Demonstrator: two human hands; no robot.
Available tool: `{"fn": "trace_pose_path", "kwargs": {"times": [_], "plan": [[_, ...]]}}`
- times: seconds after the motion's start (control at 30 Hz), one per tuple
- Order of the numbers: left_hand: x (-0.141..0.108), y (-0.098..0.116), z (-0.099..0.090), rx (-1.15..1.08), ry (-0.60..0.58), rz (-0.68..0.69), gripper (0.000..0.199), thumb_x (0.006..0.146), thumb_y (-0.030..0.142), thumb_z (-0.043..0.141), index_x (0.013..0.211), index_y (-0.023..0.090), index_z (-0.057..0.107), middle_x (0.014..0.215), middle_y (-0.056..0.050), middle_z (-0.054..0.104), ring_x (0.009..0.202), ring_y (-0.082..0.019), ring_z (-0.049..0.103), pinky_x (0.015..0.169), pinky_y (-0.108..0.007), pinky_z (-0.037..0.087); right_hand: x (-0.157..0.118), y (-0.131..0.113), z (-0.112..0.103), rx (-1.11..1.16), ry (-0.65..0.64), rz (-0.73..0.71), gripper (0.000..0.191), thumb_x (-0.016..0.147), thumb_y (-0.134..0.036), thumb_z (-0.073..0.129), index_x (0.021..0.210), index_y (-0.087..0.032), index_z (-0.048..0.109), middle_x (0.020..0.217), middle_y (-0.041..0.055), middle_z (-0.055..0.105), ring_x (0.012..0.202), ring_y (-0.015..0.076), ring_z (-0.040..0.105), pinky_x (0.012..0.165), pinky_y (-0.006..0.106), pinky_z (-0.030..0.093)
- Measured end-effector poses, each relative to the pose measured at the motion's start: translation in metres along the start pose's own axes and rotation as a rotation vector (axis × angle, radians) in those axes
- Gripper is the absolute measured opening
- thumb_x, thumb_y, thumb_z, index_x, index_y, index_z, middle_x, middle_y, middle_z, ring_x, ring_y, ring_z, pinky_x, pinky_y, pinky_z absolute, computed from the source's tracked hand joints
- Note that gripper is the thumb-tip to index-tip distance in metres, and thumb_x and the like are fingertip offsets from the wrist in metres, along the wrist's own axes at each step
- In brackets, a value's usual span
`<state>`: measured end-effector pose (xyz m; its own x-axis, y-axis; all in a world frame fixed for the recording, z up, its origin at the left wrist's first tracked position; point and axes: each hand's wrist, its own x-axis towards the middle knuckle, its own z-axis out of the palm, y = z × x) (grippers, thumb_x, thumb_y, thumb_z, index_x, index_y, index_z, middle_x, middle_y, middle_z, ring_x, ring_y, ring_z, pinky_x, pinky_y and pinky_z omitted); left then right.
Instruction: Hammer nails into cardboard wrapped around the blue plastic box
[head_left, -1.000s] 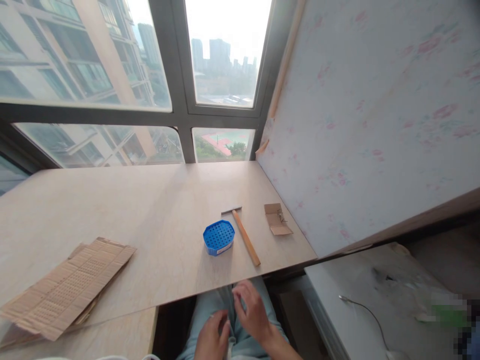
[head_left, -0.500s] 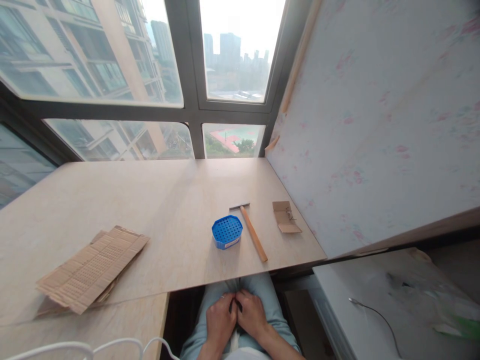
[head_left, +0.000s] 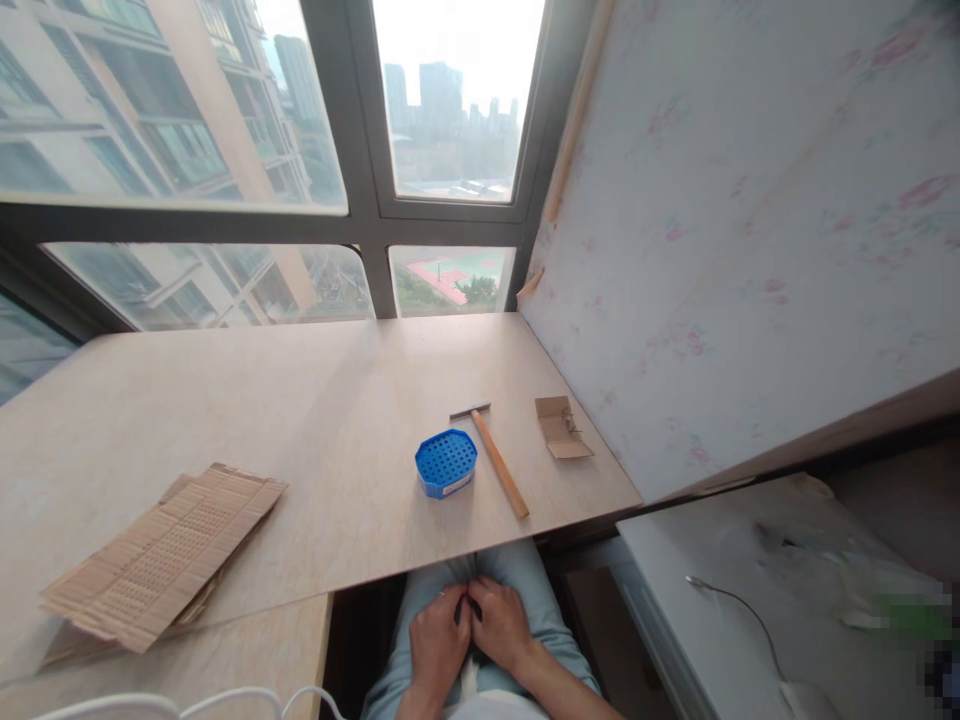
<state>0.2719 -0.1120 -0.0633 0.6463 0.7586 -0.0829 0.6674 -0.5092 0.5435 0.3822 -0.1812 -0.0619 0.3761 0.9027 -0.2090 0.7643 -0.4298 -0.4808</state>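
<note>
My left hand [head_left: 439,635] and my right hand [head_left: 501,622] rest in my lap, below the table's front edge. Their fingers are curled and the fingertips meet; whatever they may hold is hidden. Nearest on the table stands a blue plastic box [head_left: 446,462] whose top is full of small round holes. Just right of it lies a hammer [head_left: 499,465] with a wooden handle and a thin metal head pointing away from me. Farther right, a small folded piece of cardboard [head_left: 562,430] carries a few thin dark bits, perhaps nails.
Flattened corrugated cardboard [head_left: 169,555] with rows of small holes lies on the left of the pale table [head_left: 315,400]. A white cable [head_left: 225,697] loops at the lower left. The wall [head_left: 712,250] bounds the right side; a white surface [head_left: 675,560] with a thin cord is below it.
My view has turned slightly right, so the table things appear a little farther left. Both hands keep the same pose in my lap.
</note>
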Motion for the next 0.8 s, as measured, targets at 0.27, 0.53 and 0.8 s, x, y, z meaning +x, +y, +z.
{"fn": "trace_pose_path", "kwargs": {"times": [0.27, 0.53, 0.8], "plan": [[0.000, -0.001, 0.000, 0.019, 0.007, 0.013, 0.028, 0.090, 0.020, 0.046, 0.096, 0.024, 0.073, 0.089, -0.002, 0.075, 0.078, -0.021, 0.071, 0.064, -0.028, 0.047, 0.001, 0.002, 0.002, -0.006, 0.005, -0.007, 0.023, 0.086, -0.020, 0.048, 0.091, -0.021, 0.070, 0.091, 0.0048, 0.071, 0.082, 0.0214, 0.067, 0.067, 0.028, 0.043], [0.000, -0.002, 0.002, -0.009, 0.029, 0.020, 0.028, 0.089, 0.021, 0.046, 0.095, 0.024, 0.073, 0.087, -0.003, 0.075, 0.077, -0.021, 0.071, 0.064, -0.027, 0.048, 0.001, 0.002, 0.004, 0.051, 0.004, 0.000, 0.023, 0.084, -0.018, 0.048, 0.090, -0.019, 0.070, 0.090, 0.0074, 0.071, 0.082, 0.0219, 0.067, 0.070, 0.028, 0.046], [-0.001, -0.008, 0.004, -0.134, 0.110, 0.037, 0.028, 0.088, 0.020, 0.045, 0.092, 0.024, 0.072, 0.088, -0.003, 0.075, 0.080, -0.020, 0.072, 0.067, -0.026, 0.051, 0.019, 0.029, -0.066, 0.688, 0.124, -0.027, 0.017, 0.081, -0.024, 0.054, 0.085, -0.018, 0.069, 0.078, 0.0035, 0.068, 0.060, 0.0153, 0.062, 0.058, 0.026, 0.049]]}}
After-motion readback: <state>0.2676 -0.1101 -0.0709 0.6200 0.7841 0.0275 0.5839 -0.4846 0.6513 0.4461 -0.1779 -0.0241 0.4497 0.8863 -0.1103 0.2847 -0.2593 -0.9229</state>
